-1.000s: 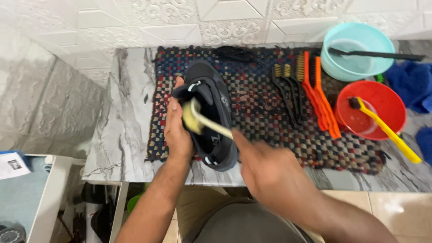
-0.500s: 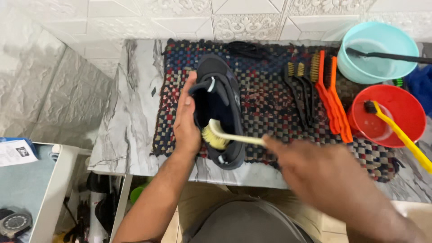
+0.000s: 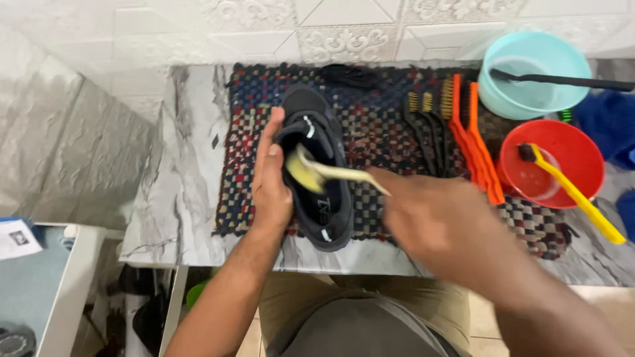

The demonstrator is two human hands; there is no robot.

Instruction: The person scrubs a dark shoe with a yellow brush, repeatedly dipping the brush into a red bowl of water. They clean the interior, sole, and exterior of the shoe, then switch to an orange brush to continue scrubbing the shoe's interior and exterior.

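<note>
A black shoe [image 3: 317, 125] lies on a woven checked mat [image 3: 383, 132] on a marble counter [image 3: 178, 198]. My left hand [image 3: 271, 178] grips the shoe's left side and steadies it. My right hand [image 3: 443, 225], blurred, holds a cream-handled brush [image 3: 324, 170] whose bristle head sits inside the shoe's opening.
On the mat to the right lie black brushes [image 3: 423, 125] and orange brushes [image 3: 473, 139]. A red bowl [image 3: 562, 142] holds a yellow brush [image 3: 572, 192]. A light blue bowl [image 3: 529, 66] holds a black-handled tool. Blue cloth [image 3: 608, 125] lies at far right. A white tiled wall stands behind.
The brush head has shifted slightly within the shoe's opening as my right hand moves back and forth. My left hand stays on the shoe. The camera view has shifted a little.
</note>
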